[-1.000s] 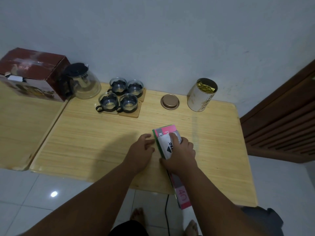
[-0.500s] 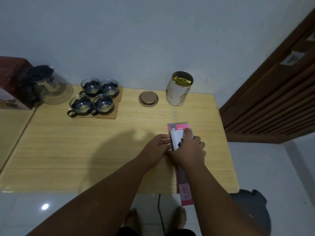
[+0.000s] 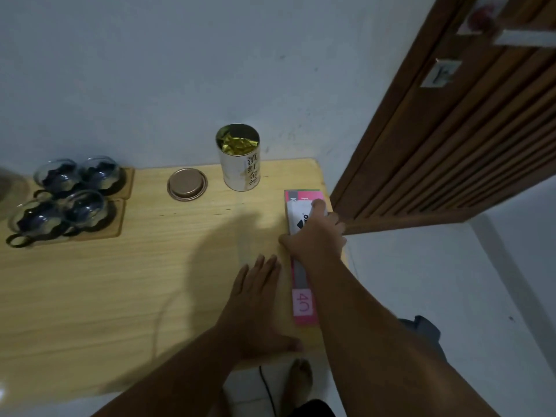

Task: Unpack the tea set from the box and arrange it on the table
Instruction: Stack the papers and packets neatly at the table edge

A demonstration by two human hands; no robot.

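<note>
Bare table [image 3: 90, 296] left; cups [image 3: 69, 203], tin [image 3: 239, 167] line the back.

Light wooden counter [image 3: 126, 296] set against the wall. An open tin [image 3: 239, 164] stands at its rear edge; its round lid [image 3: 187, 184] lies just left of the tin, and four glass cups [image 3: 66, 200] on wooden coasters [image 3: 117, 219] sit further left. A long pink box [image 3: 304, 302] lies along the counter's edge right of the tin, and a flat left hand [image 3: 258, 299] rests in front of the tin.

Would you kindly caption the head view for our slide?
Right hand presses a pink box at the table edge; left hand rests flat beside it.
</note>
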